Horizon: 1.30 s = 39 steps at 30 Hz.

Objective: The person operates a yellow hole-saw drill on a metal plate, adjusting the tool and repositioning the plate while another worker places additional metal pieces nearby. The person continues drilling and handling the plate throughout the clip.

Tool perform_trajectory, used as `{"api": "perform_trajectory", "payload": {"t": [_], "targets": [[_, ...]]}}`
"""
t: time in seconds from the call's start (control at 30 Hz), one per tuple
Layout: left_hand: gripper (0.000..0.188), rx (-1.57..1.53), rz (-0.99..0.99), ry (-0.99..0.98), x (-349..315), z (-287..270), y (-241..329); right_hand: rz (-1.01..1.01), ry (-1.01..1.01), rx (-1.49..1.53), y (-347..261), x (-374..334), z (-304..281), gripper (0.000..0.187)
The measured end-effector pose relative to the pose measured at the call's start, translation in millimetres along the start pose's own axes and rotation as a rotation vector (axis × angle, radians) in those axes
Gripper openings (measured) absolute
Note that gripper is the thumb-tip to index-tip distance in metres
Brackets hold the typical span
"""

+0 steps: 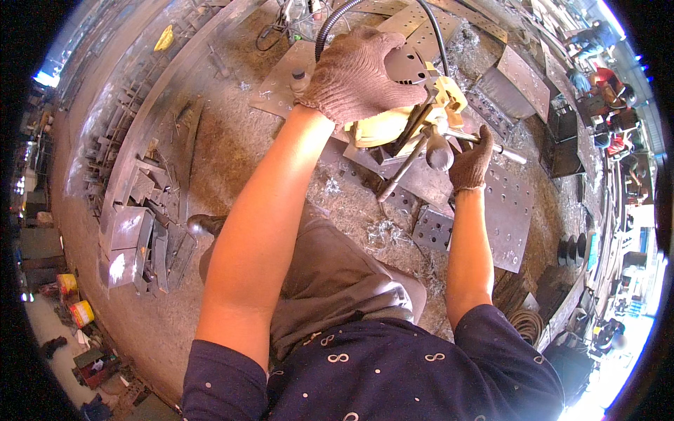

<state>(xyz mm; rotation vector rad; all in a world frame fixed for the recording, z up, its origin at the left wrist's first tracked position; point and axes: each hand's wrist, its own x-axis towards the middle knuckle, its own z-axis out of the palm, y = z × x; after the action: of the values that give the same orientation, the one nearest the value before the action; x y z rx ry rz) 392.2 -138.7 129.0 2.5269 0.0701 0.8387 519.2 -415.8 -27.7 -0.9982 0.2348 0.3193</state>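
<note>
A yellow and dark magnetic drill (pixel 379 130) stands in front of me on metal plates, a black ribbed cable hose arching over it. My left hand (pixel 354 77), in a brown knitted glove, curves round the dark top of the drill, thumb and fingers on either side. Part of its grip is hidden behind the glove. On the drill's right side, metal feed handles (pixel 401 168) spread from a hub, one with a rounded knob toward me. My right hand (pixel 470 163), gloved too, is closed on the spoke that points right; its fingers are partly hidden behind the bar.
Perforated steel plates (pixel 502 210) lie right of the drill, with curly metal shavings (pixel 390 233) scattered about. A long steel beam (pixel 151 105) runs along the left, beside a pile of metal offcuts (pixel 133 228). Coiled hose (pixel 526 326) lies at lower right. Another person (pixel 595 36) is at far right.
</note>
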Motion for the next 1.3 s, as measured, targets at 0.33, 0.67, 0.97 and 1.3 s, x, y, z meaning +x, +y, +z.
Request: {"api": "perform_trajectory", "payload": {"t": [0.33, 0.67, 0.97, 1.3], "targets": [[0.094, 0.016, -0.012, 0.005, 0, 0, 1, -0.021, 0.026, -0.061, 3, 4, -2, 0.097], [0.092, -0.003, -0.027, -0.032, 0, -2, 1, 0.028, 0.021, -0.045, 1, 4, -1, 0.092], [0.09, -0.011, -0.05, -0.012, -1, 1, 0, 0.013, -0.009, -0.059, 1, 3, -2, 0.09], [0.085, 0.041, -0.078, 0.001, -3, 2, 2, -0.145, 0.075, -0.147, 1, -17, -1, 0.076]]}}
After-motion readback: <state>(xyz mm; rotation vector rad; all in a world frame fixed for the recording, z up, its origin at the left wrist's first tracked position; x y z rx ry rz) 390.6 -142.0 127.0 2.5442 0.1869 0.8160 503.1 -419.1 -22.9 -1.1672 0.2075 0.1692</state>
